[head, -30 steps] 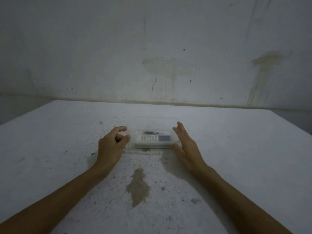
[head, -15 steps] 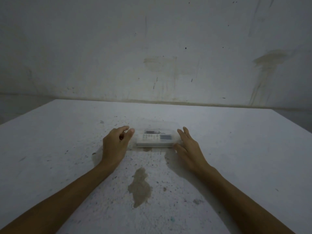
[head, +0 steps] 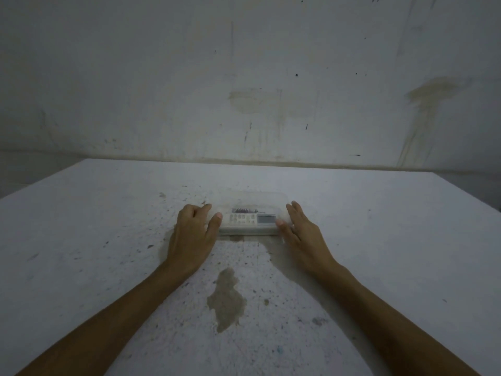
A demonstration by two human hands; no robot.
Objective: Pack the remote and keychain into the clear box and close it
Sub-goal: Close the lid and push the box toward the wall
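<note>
The clear box (head: pixel 267 198) lies across the middle of the white table (head: pixel 379 240). Inside it, a white remote (head: pixel 242 219) with a grey screen lies lengthwise along the near wall. A dark keychain (head: pixel 244 210) shows dimly behind the remote. My left hand (head: pixel 191 234) curls around the box's left end, its thumb on the near left corner. At the right end, my right hand (head: pixel 303 234) lies against the box with fingers straight and the thumb touching the near right corner. I cannot tell whether the lid is fully down.
A brown stain (head: pixel 226 299) marks the table between my forearms, with dark specks around it. A stained wall (head: pixel 252 99) rises just behind the table's far edge. The table's left and right edges fall away at the sides.
Both hands have moved in toward the box from each side. They now touch its two ends, where a second ago they hung a little apart from it.
</note>
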